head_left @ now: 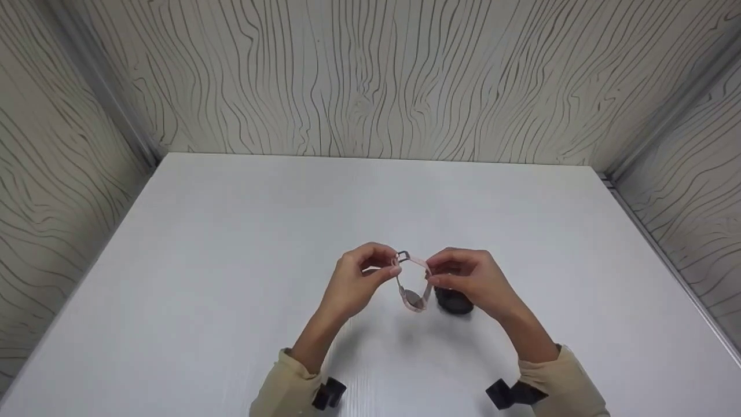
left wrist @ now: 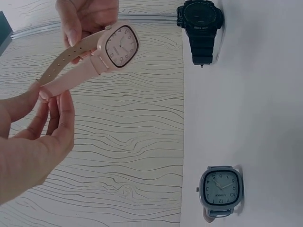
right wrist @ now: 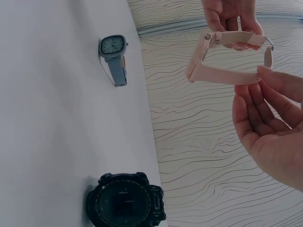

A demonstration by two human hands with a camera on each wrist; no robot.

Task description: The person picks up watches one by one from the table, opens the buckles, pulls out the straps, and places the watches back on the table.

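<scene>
Both hands hold a pink wristwatch (head_left: pixel 414 300) in the air, its strap bent into a loop and its square dial at the bottom of the loop in the head view. My left hand (head_left: pixel 354 284) pinches the strap near the metal buckle (right wrist: pixel 270 43). On the other side, my right hand (head_left: pixel 472 281) pinches the strap between thumb and fingers. Small holes run along one strap half (left wrist: pixel 66 59) in the left wrist view. The strap's tip (right wrist: pixel 268 57) stands close by the buckle in the right wrist view.
A black digital watch (head_left: pixel 454 302) lies on the white table (head_left: pixel 231 231), partly behind my right hand. The wrist views also show a grey-blue square watch (left wrist: pixel 221 189) on the table. Patterned panels (head_left: pixel 359 75) border the table at the back and sides.
</scene>
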